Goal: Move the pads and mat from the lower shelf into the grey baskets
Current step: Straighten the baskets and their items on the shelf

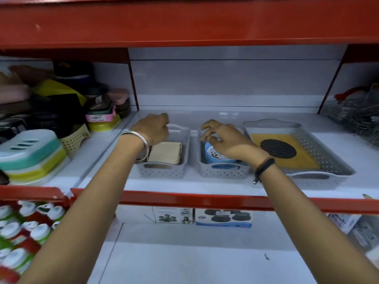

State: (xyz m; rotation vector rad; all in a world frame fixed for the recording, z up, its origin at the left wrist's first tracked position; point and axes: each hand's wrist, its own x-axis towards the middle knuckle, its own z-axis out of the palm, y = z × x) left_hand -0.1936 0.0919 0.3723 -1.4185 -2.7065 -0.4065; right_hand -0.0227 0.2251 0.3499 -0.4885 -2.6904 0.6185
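Note:
Three grey baskets stand on the white upper shelf. The left basket [162, 171] holds a stack of beige pads [165, 153]. My left hand [152, 128] hovers over its back end, fingers curled, holding nothing that I can see. In the middle basket [223, 171] lies a blue and white pad [215, 155], and my right hand [225, 140] is just above it, fingers spread and apart from it. The wide right basket [320, 175] holds a yellow mat [293, 158] with a round black perforated pad [278, 148] on top.
Soap dishes and stacked plastic boxes [30, 154] fill the shelf to the left. Wire racks [356, 113] sit at the far right. A red shelf edge [194, 198] runs across the front. Two product boxes [223, 218] stand at the back of the lower shelf.

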